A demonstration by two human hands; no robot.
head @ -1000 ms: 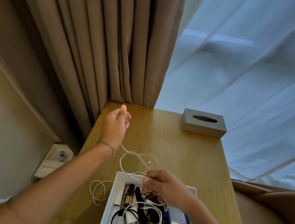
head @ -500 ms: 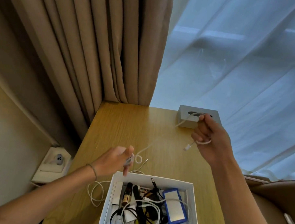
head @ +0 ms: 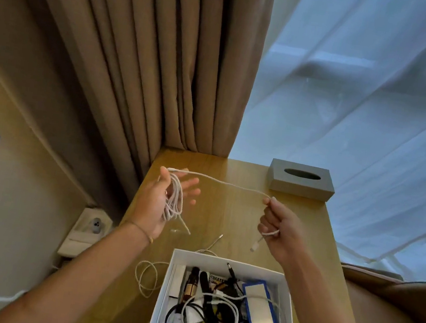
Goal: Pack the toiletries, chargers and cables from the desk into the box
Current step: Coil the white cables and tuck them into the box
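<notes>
A white cable (head: 220,182) stretches in the air between both hands above the wooden desk (head: 228,218). My left hand (head: 165,201) is raised at the left with several loops of the cable wound around its spread fingers. My right hand (head: 276,225) pinches the cable's other end, and the connector hangs below the fist. The white box (head: 163,291) sits at the desk's near edge, holding tangled cables, chargers, a small brown bottle (head: 190,287) and blue-edged packs (head: 259,307). A second white cable (head: 147,278) lies coiled on the desk left of the box.
A grey tissue box (head: 300,183) stands at the desk's far right corner. Brown curtains (head: 152,57) hang behind the desk, sheer ones to the right. A wall socket (head: 94,225) sits left of the desk. A brown chair (head: 391,309) is at the right.
My left hand rose from near the box, now with cable loops wound around it. My right hand dropped and came nearer, with the cable drawn taut between the hands.
</notes>
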